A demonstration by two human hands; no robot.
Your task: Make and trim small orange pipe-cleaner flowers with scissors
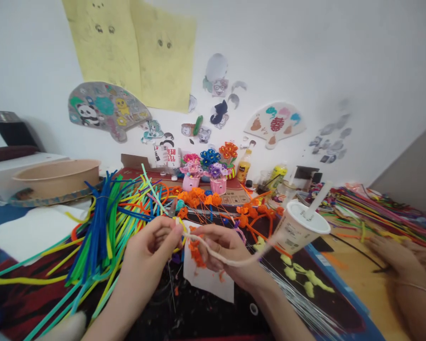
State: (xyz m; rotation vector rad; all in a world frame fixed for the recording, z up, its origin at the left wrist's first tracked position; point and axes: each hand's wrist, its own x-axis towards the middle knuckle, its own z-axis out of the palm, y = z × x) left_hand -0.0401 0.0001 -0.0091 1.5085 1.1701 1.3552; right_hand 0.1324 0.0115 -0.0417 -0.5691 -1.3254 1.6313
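In the head view my left hand (151, 248) is closed, thumb and fingertips pinching one end of a cream-white pipe cleaner (230, 262). My right hand (230, 244) closes on the same pipe cleaner a little further along. Its loose part curves over the back of that hand toward the right and is blurred at the tip. Below the hands lies a white sheet of paper (216, 286) with orange fuzzy bits (198, 255) on it. Something small and yellow shows by my left fingertips; its shape is partly hidden.
Bundled blue and green pipe cleaners (101, 227) lie left. A lidded cup with a straw (301, 227) stands right, near thin wires (298, 303) and yellow pieces (308, 279). Behind are orange flowers (195, 195) and small flower pots (218, 185). Another person's hands (401, 255) are far right.
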